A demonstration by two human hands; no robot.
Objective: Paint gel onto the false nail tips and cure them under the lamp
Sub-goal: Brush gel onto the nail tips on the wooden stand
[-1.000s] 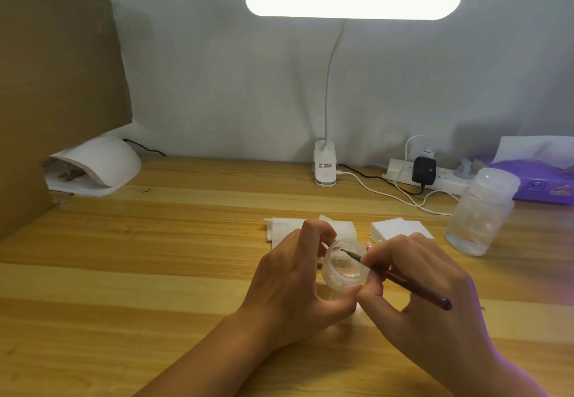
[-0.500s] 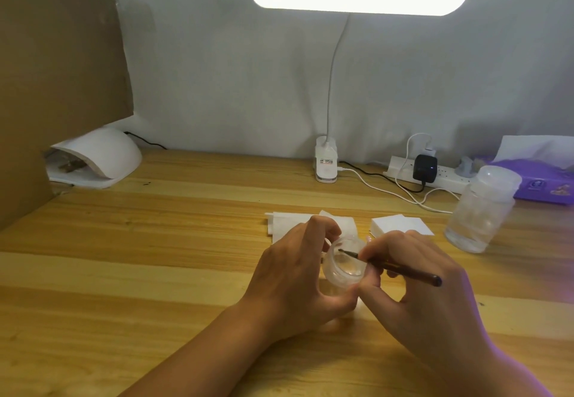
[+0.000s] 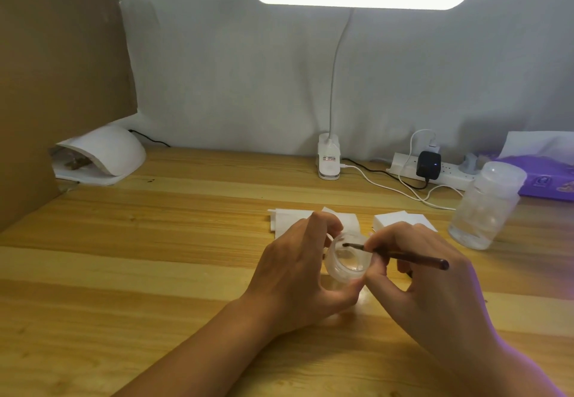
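My left hand point(image 3: 298, 275) grips a small clear gel jar point(image 3: 348, 260), tilted with its open mouth toward me, just above the wooden table point(image 3: 155, 241). My right hand point(image 3: 435, 284) pinches a thin dark brush point(image 3: 403, 258); its tip sits inside the jar's mouth. A white dome curing lamp point(image 3: 105, 151) stands at the far left of the table, with small brownish items under it that I cannot make out.
White wipes point(image 3: 285, 218) and a white pad stack point(image 3: 400, 221) lie just behind my hands. A clear plastic bottle point(image 3: 484, 207) stands at the right, near a power strip point(image 3: 435, 172) and a purple tissue pack point(image 3: 546, 179). A clip desk lamp point(image 3: 329, 160) shines above. Brown cardboard point(image 3: 56, 85) walls the left.
The view shifted slightly. My hands stay together at the jar, and the brush tip has moved a little further into the jar's mouth.
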